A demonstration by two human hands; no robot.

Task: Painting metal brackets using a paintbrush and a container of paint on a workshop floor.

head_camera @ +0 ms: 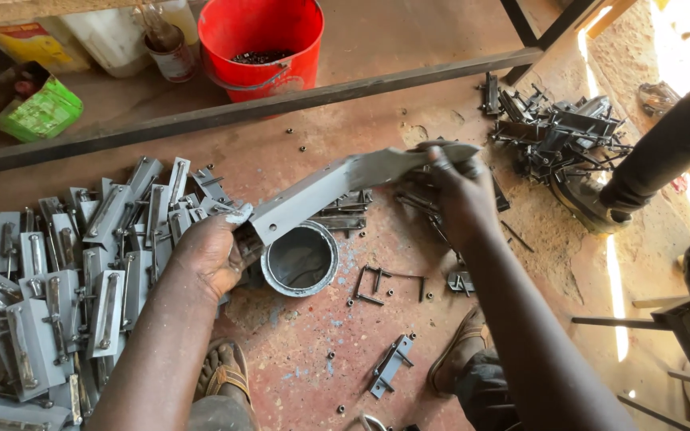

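Observation:
My left hand [213, 251] grips the lower end of a long grey metal plate [325, 187], which slants up to the right. My right hand [457, 187] holds a grey paint-soaked cloth or brush [409, 162] against the plate's upper end. Just below the plate stands a round tin of grey paint [301, 259] on the reddish floor. Several grey painted door-bolt pieces [65, 279] lie heaped on the left, beside my left arm.
A red bucket [261, 44] stands behind a dark metal bar [281, 100]. Unpainted dark metal parts [557, 132] pile at the right, by another person's sleeve [664, 152]. Loose bolts and brackets [389, 363] lie on the floor near my sandalled feet [225, 371].

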